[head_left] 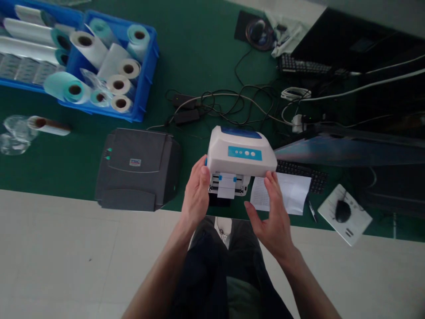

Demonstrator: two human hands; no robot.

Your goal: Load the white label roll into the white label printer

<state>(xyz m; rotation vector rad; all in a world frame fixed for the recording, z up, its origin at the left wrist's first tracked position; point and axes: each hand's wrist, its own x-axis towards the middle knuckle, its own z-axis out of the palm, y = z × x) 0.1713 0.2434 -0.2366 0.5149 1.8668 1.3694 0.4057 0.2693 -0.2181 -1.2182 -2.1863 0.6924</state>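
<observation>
A white label printer [241,155] with a blue button panel stands at the near edge of the green table [199,48]. A white label strip [226,185] sticks out of its front slot. My left hand [196,192] lies against the printer's left front corner with the fingers stretched along its side. My right hand [274,217] hovers at the right front corner, fingers spread and pointing up, fingertips close to the casing. Neither hand holds anything.
A dark grey printer [136,168] sits left of the white one. A blue crate [99,57] of paper rolls is at the back left. Tangled cables [229,104], a keyboard [300,170], a printed sheet [292,192] and a mouse on its pad [343,212] lie to the right.
</observation>
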